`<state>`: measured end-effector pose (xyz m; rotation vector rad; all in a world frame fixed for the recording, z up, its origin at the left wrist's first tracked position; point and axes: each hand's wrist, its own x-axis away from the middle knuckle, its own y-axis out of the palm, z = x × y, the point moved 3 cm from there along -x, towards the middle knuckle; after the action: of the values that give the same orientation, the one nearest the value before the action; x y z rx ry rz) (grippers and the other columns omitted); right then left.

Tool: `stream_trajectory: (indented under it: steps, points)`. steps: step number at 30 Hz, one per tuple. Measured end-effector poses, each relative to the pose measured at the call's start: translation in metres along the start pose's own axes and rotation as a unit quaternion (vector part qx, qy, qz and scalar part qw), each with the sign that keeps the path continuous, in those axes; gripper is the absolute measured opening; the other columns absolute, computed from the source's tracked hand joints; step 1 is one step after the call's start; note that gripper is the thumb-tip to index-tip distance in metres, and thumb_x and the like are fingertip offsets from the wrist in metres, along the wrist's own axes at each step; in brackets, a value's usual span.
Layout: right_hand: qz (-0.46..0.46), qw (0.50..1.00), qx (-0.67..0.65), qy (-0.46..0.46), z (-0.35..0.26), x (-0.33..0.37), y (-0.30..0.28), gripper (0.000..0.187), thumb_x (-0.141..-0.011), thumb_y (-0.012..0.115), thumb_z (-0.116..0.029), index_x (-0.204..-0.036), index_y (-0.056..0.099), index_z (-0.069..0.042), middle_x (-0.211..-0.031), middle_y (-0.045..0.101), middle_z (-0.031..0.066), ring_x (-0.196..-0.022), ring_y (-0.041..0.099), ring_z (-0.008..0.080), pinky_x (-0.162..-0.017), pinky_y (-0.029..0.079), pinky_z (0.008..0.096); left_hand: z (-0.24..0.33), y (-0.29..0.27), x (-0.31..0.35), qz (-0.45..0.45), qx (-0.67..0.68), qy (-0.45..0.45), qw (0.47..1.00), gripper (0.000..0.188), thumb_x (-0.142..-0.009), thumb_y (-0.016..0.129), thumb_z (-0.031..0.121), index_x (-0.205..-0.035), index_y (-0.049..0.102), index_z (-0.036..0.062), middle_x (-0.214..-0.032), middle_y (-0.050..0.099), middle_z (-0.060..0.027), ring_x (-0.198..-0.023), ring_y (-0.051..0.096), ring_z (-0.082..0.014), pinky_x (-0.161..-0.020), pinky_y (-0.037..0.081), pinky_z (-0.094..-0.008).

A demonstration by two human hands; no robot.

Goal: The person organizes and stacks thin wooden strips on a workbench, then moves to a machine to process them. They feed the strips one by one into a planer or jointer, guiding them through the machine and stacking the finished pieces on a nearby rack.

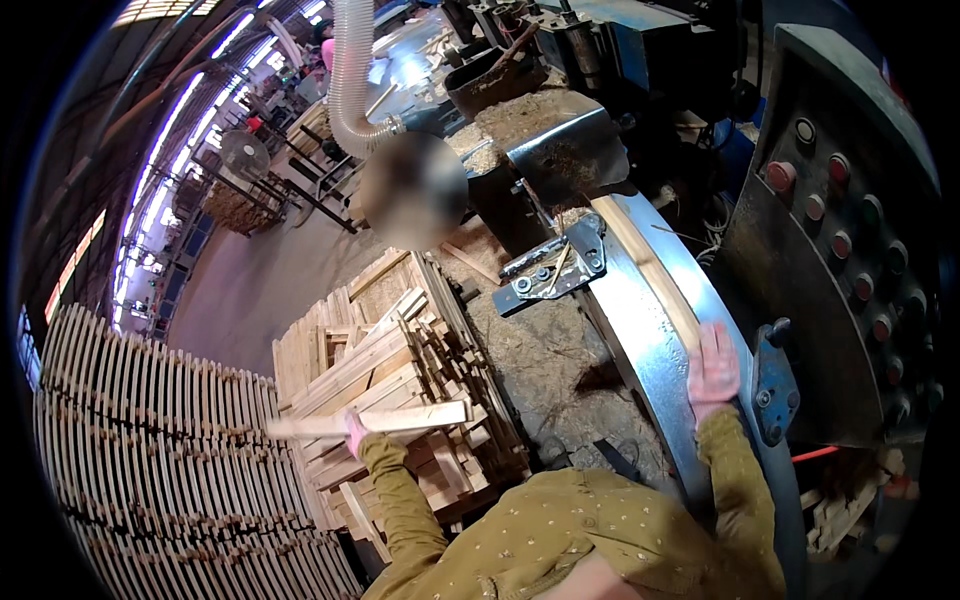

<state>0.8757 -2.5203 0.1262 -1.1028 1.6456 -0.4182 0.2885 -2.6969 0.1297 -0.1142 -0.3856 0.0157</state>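
One strip, lengthwise between the surface's side edges, my right hand flat on its near end, fingers outstretched; one board, clasped in my left hand; pile, seemingly left to work through.

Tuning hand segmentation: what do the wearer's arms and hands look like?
Left hand and right hand both appear pink-gloved; fabric detail is too small to tell. Left sleeve and right sleeve are long, olive-mustard, creased, reaching about the wrists. No cables visible.
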Motion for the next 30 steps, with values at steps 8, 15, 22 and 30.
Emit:
stream_trajectory:
  steps: [8, 15, 22, 30]
  points:
    - [0.050, 0.916, -0.394, 0.056, -0.010, -0.065, 0.115, 0.046, -0.088, 0.058, -0.027, -0.130, 0.055, -0.010, -0.130, 0.055, 0.0130, -0.114, 0.055, 0.0301, -0.099, 0.044, 0.0405, 0.120, 0.212, 0.194, -0.262, 0.129, 0.324, 0.900, 0.057, -0.080, 0.072, 0.034, -0.116, 0.049, -0.0033, -0.099, 0.062, -0.0135, -0.083, 0.062, -0.0214, -0.072, 0.056, -0.0360]
    - [-0.054, 0.995, -0.007, -0.089, -0.052, -0.017, 0.028, 0.064, -0.079, 0.068, -0.035, -0.132, 0.050, -0.005, -0.128, 0.056, 0.0146, -0.115, 0.053, 0.0322, -0.100, 0.041, 0.0422, -0.040, 0.251, 0.389, -0.542, 0.073, 0.174, 0.819, 0.049, -0.083, 0.070, 0.033, -0.116, 0.054, -0.0005, -0.107, 0.064, -0.0136, -0.093, 0.061, -0.0209, -0.081, 0.051, -0.0346]
    - [-0.273, 0.951, 0.143, -0.019, 0.040, 0.209, -0.168, 0.058, -0.088, 0.057, -0.040, -0.127, 0.051, 0.003, -0.121, 0.058, 0.0235, -0.102, 0.058, 0.0409, -0.087, 0.047, 0.0461, -0.176, 0.156, 0.381, -0.757, -0.185, -0.100, 0.619, 0.052, -0.092, 0.063, 0.035, -0.120, 0.054, -0.0068, -0.078, 0.061, -0.0061, -0.062, 0.056, -0.0105, -0.055, 0.046, -0.0264]
    - [-0.015, 0.995, 0.075, -0.066, -0.034, 0.035, -0.021, 0.054, -0.090, 0.063, -0.027, -0.134, 0.048, 0.000, -0.122, 0.057, 0.0256, -0.103, 0.056, 0.0428, -0.090, 0.045, 0.0459, -0.111, 0.136, 0.211, -0.582, -0.011, 0.066, 0.811, 0.033, -0.090, 0.066, 0.025, -0.116, 0.061, 0.0055, -0.097, 0.066, -0.0053, -0.081, 0.061, -0.0141, -0.073, 0.054, -0.0294]
